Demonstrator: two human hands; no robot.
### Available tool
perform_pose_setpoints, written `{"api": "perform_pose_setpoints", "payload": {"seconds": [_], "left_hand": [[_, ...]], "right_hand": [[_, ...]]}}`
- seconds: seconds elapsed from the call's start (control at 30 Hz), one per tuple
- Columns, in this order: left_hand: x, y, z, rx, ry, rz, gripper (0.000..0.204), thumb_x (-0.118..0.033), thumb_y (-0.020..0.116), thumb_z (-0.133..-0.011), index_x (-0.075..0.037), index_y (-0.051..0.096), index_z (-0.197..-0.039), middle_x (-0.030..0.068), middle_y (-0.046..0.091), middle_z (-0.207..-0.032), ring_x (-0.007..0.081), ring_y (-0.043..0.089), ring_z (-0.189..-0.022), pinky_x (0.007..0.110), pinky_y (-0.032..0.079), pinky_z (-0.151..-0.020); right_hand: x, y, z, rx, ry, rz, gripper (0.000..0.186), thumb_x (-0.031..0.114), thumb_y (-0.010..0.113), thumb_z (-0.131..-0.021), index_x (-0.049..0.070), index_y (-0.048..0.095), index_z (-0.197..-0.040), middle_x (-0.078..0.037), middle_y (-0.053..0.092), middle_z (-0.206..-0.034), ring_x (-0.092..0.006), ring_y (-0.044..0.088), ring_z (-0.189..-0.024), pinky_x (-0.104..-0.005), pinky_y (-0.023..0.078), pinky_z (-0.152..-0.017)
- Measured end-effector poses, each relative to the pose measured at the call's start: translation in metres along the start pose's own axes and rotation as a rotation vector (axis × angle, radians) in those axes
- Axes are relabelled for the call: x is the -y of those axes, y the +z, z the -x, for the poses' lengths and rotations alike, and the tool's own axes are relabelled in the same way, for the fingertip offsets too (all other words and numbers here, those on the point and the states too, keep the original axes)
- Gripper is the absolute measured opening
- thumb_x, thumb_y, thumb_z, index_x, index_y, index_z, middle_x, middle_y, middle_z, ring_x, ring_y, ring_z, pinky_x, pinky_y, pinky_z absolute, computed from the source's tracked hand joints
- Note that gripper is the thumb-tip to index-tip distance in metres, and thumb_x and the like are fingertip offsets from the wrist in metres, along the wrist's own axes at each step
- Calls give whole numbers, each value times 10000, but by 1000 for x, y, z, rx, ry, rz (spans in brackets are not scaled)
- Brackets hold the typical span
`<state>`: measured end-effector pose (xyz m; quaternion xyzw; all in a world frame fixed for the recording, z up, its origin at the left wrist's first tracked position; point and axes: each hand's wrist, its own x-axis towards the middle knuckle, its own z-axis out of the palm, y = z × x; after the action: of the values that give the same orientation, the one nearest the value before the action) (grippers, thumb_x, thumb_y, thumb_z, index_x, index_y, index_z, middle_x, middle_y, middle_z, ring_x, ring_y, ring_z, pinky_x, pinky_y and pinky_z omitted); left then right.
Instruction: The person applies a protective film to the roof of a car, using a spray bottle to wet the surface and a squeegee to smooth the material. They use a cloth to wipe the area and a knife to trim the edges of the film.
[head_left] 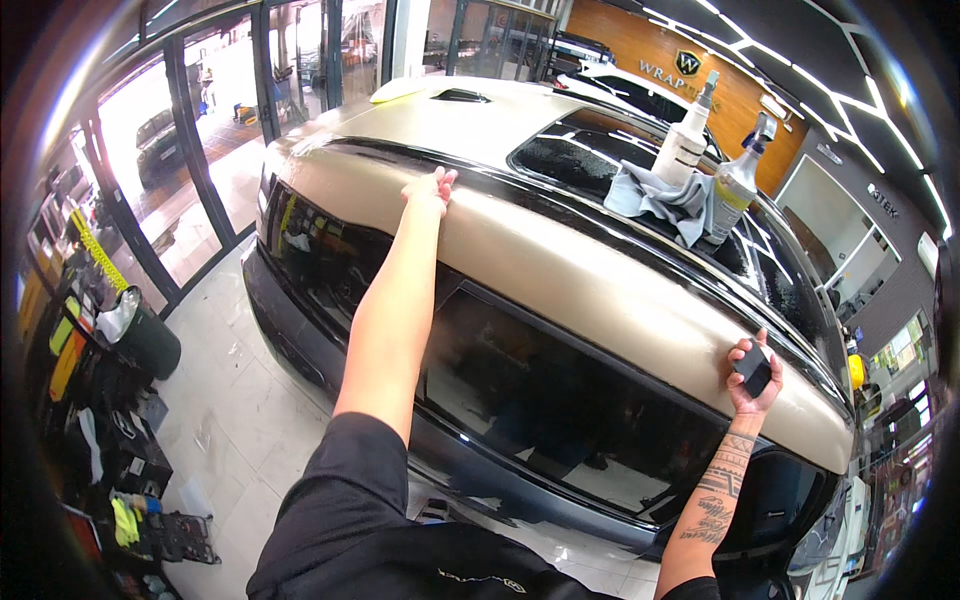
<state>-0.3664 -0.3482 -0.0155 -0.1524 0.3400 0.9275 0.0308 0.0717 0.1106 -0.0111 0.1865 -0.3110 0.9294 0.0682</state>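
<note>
We had our right hand [755, 396] closed around a black block [752, 368], beside champagne film [590, 275] along the car's [560, 400] roof edge; our left hand [432, 188], half-curled, met the film, grip unclear.

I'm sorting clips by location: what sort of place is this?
Probably an indoor car-care workshop: a large car fills the view, two spray bottles and a grey cloth sit on its roof, and another car stands beyond it.
</note>
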Motion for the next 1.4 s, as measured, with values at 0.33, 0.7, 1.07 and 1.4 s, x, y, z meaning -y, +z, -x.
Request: {"api": "perform_pose_setpoints", "payload": {"seconds": [0.33, 0.7, 1.07, 1.4], "left_hand": [[6, 1, 18, 59, 44, -150, 81, -45, 594, -882, 21, 578, -925, 155, 685, -821, 155, 656, -595, 247, 494, -459], [-11, -4, 34, 144, -5, -220, 108, -72, 572, -895, 15, 558, -958, 147, 690, -889, 144, 647, -639, 253, 463, -513], [-15, -14, 28, 185, -7, -199, 56, -32, 538, -887, 15, 549, -915, 159, 685, -855, 166, 663, -656, 251, 471, -496], [1, 4, 24, 238, -7, -221, 85, -31, 502, -901, 34, 518, -952, 198, 680, -854, 205, 666, -594, 254, 454, -427]], "right_hand": [[-127, 81, -30, -423, -25, 667, 502, 97, 590, -725, -24, 476, -1199, -293, 553, -1112, -426, 578, -996, -520, 588, -638], [-346, 165, -467, 828, -469, 1998, 393, -31, 583, -711, 86, 656, -1079, -126, 655, -933, -249, 626, -808, -327, 498, -751], [-310, 149, -407, 1223, -368, 2409, 510, -136, 552, -646, 161, 701, -1033, -89, 568, -859, -296, 552, -770, -381, 466, -716], [-316, 138, -482, 1099, -83, 2141, 411, -42, 508, -720, 72, 671, -1080, -159, 675, -911, -270, 623, -813, -347, 497, -720]]}}
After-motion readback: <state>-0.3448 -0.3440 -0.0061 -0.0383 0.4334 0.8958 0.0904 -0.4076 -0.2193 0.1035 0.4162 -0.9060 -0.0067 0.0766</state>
